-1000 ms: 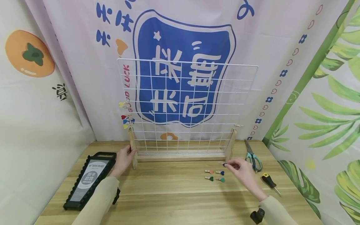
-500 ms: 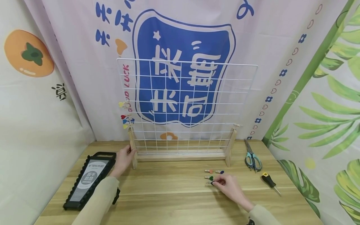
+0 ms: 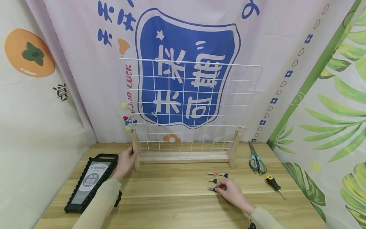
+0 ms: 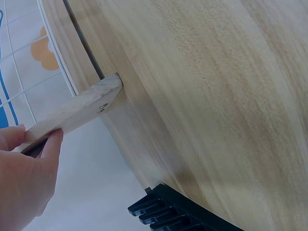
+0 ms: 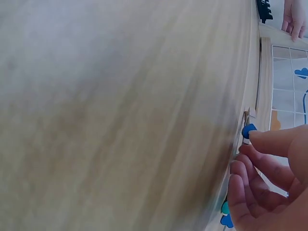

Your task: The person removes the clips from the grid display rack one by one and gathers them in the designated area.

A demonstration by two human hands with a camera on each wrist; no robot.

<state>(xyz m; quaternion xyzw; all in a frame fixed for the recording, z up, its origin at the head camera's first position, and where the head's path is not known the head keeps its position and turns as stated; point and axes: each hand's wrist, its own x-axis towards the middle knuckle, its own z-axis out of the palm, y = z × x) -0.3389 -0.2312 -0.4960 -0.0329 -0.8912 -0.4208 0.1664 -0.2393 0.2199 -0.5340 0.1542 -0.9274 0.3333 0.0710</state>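
Note:
A white wire grid [image 3: 176,103] stands upright in a wooden stand [image 3: 183,159]. My left hand [image 3: 126,163] grips the stand's left upright [image 4: 79,108] between thumb and fingers. Low over the table's right half, my right hand [image 3: 232,191] pinches a mini clothespin [image 5: 248,130] by its dark blue heart, its wooden end pointing left at the tabletop. Behind it lie clothespins with an orange heart [image 3: 213,174], a dark blue heart [image 3: 224,175] and a green heart [image 3: 213,181]. A teal heart [image 5: 224,207] shows behind my right fingers in the right wrist view.
Several heart clothespins [image 3: 127,122] hang on the grid's left edge, and one clothespin [image 3: 242,127] sits at its right post. A black wrench-set case [image 3: 91,183] lies at left. Scissors [image 3: 256,160] and a screwdriver [image 3: 275,185] lie at right. A printed curtain hangs behind.
My right hand has carried the dark blue clothespin leftward and nearer, from beside the stand's right foot to just in front of the other clothespins. My left hand stays on the upright.

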